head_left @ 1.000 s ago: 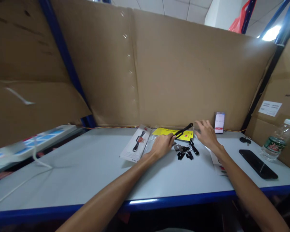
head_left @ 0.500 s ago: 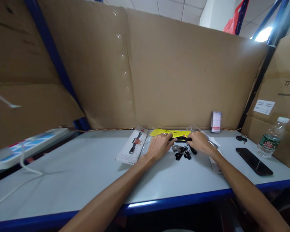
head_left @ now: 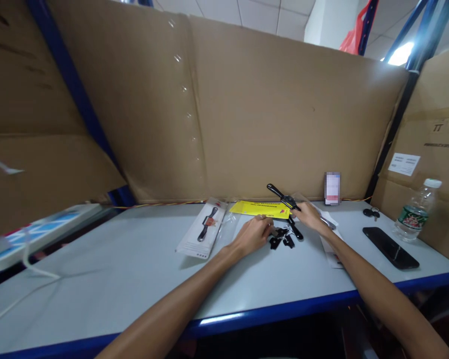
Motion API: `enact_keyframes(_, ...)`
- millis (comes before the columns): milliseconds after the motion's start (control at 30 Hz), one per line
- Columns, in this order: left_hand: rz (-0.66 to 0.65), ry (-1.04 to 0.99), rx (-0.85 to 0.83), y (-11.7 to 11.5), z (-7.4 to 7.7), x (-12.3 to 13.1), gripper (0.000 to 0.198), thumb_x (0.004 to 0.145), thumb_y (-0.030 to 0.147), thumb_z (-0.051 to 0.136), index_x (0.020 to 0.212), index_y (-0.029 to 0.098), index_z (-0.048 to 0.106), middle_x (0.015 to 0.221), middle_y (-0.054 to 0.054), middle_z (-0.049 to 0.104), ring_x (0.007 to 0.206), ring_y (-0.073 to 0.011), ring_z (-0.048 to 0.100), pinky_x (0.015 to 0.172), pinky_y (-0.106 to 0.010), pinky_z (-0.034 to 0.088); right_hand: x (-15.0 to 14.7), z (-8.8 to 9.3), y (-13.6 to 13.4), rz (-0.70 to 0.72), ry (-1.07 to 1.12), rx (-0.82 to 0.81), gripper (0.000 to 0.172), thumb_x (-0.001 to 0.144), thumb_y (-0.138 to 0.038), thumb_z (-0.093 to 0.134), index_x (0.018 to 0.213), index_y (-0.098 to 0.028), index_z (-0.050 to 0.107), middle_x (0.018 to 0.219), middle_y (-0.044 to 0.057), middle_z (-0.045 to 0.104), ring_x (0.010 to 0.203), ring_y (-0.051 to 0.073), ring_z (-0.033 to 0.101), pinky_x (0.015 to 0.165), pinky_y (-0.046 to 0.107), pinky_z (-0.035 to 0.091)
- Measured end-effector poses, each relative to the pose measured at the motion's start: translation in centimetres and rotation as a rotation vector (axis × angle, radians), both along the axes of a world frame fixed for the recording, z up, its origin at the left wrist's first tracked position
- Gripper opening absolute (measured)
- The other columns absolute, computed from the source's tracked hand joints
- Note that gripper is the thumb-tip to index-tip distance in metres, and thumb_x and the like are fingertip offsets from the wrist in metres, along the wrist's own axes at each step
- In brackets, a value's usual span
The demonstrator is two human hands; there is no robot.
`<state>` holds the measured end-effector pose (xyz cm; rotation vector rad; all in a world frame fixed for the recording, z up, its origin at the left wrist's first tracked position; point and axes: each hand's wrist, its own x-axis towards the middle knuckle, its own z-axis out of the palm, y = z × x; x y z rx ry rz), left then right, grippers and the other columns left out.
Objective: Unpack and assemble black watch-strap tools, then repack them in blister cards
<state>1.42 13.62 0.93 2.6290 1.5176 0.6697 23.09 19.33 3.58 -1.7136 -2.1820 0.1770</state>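
Note:
My right hand is closed round one handle of a black spokeshave, whose other handle points up and left above the table. My left hand is lower, with its fingers pinched together at the edge of a pile of small black and grey metal parts. What the fingertips hold, if anything, is hidden. Another black handle lies by the pile, below my right hand. Behind the hands is a yellow printed card. Left of it lies a white package with a spokeshave pictured on it.
A black phone, a water bottle and keys are on the right. A lit phone leans at the back against the cardboard wall. On the left is a power strip with a white cable.
My left hand has let go of the spokeshave and moved down to the small parts. My right hand keeps the spokeshave, which has tilted up with its free end raised.

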Motion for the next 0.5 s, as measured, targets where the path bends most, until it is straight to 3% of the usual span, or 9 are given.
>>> enact_keyframes(300, -0.053, 0.011, -0.022, 0.5, -0.7, -0.2, 0.026, 0.094, 0.025, 0.043, 0.094, 0.018, 0.068, 0.097, -0.011, 0.068, 0.097, -0.0248, 0.062, 0.080, -0.032, 0.044, -0.7, -1.7, 0.3, 0.086, -0.007, -0.013, 0.028, 0.090, -0.029, 0.053, 0.099, -0.014, 0.075, 0.095, 0.010, 0.075, 0.085, 0.021, 0.066, 0.066, 0.023, 0.039)
enact_keyframes(500, -0.091, 0.017, 0.011, 0.8, -1.1, -0.3, 0.026, 0.092, 0.024, 0.046, 0.103, 0.018, 0.068, 0.102, -0.012, 0.068, 0.100, -0.0257, 0.061, 0.087, -0.035, 0.046, -0.9, -1.2, -0.1, 0.280, 0.075, -0.049, 0.020, 0.085, -0.027, 0.059, 0.085, -0.014, 0.075, 0.081, 0.004, 0.071, 0.075, 0.017, 0.060, 0.062, 0.022, 0.036)
